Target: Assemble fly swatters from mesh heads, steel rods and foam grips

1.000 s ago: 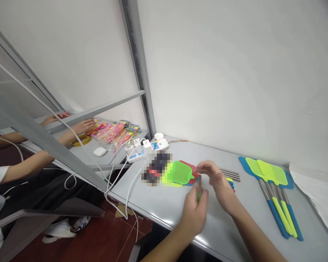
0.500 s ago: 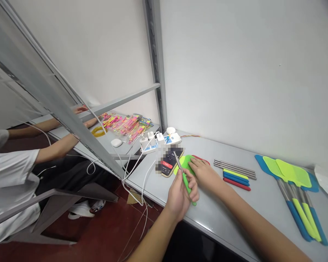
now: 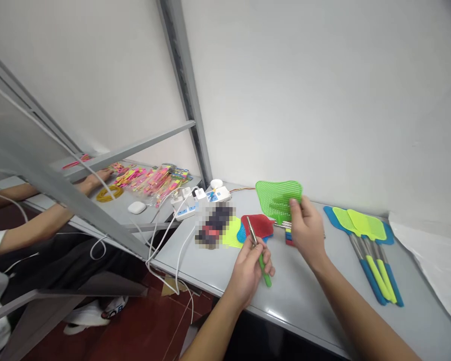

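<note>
My left hand is closed around a fly swatter handle, a thin metal rod with a green grip, its bare end tilted up. My right hand pinches a green mesh fly swatter head by its edge, raised above the table. Head and rod are apart. Below them lie a red swatter head, a blue one and a yellow one, overlapping. Metal rods and coloured grips are partly hidden behind my right hand. Several whole fly swatters lie at the right.
A pixelated phone lies left of the heads, beside a white power strip with plugs and cables. A metal post rises behind. At left, another person's hand is near pink and yellow packets on a neighbouring table.
My right hand has lifted the green head off the table and moved it right, uncovering the red and blue heads. My left hand still holds the handle. The view has shifted right.
</note>
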{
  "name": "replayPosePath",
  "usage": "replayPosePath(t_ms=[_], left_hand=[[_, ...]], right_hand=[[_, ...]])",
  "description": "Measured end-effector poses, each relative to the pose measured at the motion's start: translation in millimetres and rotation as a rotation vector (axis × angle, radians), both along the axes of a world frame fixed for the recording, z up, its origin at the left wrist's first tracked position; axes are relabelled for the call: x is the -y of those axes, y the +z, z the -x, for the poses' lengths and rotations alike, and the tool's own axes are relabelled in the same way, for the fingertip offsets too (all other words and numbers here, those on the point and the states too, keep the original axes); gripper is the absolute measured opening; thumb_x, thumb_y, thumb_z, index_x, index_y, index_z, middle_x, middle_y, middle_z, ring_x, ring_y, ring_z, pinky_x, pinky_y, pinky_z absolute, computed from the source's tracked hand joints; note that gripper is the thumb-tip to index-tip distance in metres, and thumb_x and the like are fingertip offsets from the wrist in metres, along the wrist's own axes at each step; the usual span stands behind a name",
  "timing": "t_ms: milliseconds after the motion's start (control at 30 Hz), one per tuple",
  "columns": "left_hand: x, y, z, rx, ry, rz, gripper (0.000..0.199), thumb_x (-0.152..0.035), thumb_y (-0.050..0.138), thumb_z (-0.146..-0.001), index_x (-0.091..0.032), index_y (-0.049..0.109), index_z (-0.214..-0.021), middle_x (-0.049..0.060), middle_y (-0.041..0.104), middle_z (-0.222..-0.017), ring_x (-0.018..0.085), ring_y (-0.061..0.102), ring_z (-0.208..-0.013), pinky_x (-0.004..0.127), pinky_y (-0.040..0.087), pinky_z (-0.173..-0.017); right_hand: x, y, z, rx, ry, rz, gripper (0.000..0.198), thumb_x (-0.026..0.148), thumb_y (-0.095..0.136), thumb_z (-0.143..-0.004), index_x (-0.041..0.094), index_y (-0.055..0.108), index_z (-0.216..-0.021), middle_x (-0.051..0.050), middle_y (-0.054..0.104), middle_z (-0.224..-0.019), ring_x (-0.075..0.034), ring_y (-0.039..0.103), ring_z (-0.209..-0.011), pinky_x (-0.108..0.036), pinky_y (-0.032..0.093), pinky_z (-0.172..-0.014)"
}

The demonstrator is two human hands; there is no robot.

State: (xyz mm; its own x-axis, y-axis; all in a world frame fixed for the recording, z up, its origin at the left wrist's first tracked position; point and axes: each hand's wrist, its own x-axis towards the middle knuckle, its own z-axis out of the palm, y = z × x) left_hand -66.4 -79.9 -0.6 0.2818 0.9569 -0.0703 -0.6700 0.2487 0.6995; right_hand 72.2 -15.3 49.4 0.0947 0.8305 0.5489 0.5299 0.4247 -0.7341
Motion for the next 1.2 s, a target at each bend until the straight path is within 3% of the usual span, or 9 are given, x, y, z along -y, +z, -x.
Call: replayPosePath(t_ms=[100, 200, 333, 467, 900, 1200], left_hand=[[-4.6, -3.6, -21.5, -0.093, -0.098, -0.040, 0.020, -0.038, 0.050, -0.092, -0.020, 0.043, -0.087, -0.006, 0.038, -0.066, 0.006, 0.036, -0.052, 0.023, 0.034, -0.057], [-6.7, -6.6, -43.3, -0.219, -0.158, -0.113, 0.027, -0.043, 0.047, -0.094, -0.019, 0.041, -0.082, -0.006, 0.036, -0.066, 0.007, 0.035, -0.053, 0.024, 0.033, -0.056], [-5.4, -9.7, -65.5, -0.340, -0.198, -0.218, 0.029, -0.043, 0.044, -0.095, -0.020, 0.039, -0.079, -0.005, 0.034, -0.066, 0.008, 0.034, -0.056, 0.024, 0.033, -0.057], [-5.2, -12.0, -75.8, -0.384, -0.207, -0.259, 0.029, -0.042, 0.041, -0.096, -0.020, 0.038, -0.078, -0.005, 0.034, -0.067, 0.009, 0.034, -0.057, 0.024, 0.031, -0.056], [-9.6, -28.1, -80.8, -0.567, -0.145, -0.315, 0.029, -0.045, 0.038, -0.097, -0.020, 0.041, -0.082, -0.005, 0.036, -0.067, 0.009, 0.034, -0.059, 0.024, 0.027, -0.055], [-7.4, -28.2, -82.4, -0.589, -0.118, -0.345, 0.030, -0.045, 0.038, -0.097, -0.020, 0.040, -0.081, -0.005, 0.034, -0.066, 0.009, 0.032, -0.058, 0.025, 0.026, -0.053]], right_hand=[[9.0, 15.5, -13.5, -0.443, 0.005, -0.035, 0.030, 0.046, 0.038, -0.097, 0.022, 0.055, -0.103, 0.000, 0.056, -0.077, -0.013, 0.048, -0.057, -0.025, 0.036, -0.052], [18.8, 21.2, -22.2, -0.564, -0.007, -0.049, 0.033, 0.050, 0.037, -0.096, 0.024, 0.053, -0.107, -0.001, 0.057, -0.079, -0.012, 0.047, -0.056, -0.024, 0.034, -0.049], [30.4, 22.3, -31.3, -0.585, -0.084, -0.025, 0.030, 0.049, 0.037, -0.096, 0.025, 0.052, -0.107, -0.001, 0.055, -0.079, -0.012, 0.046, -0.056, -0.024, 0.034, -0.047], [37.0, 20.8, -38.7, -0.606, -0.105, 0.016, 0.023, 0.045, 0.043, -0.095, 0.024, 0.053, -0.094, 0.000, 0.052, -0.077, -0.012, 0.044, -0.056, -0.025, 0.034, -0.048], [38.2, 12.9, -44.5, -0.450, -0.102, -0.050, 0.024, 0.040, 0.042, -0.096, 0.023, 0.057, -0.101, -0.002, 0.056, -0.082, -0.019, 0.058, -0.080, -0.031, 0.047, -0.066], [45.9, 8.2, -46.6, -0.397, -0.157, -0.055, 0.019, 0.037, 0.042, -0.097, 0.023, 0.055, -0.096, -0.002, 0.057, -0.083, -0.017, 0.056, -0.074, -0.031, 0.046, -0.066]])
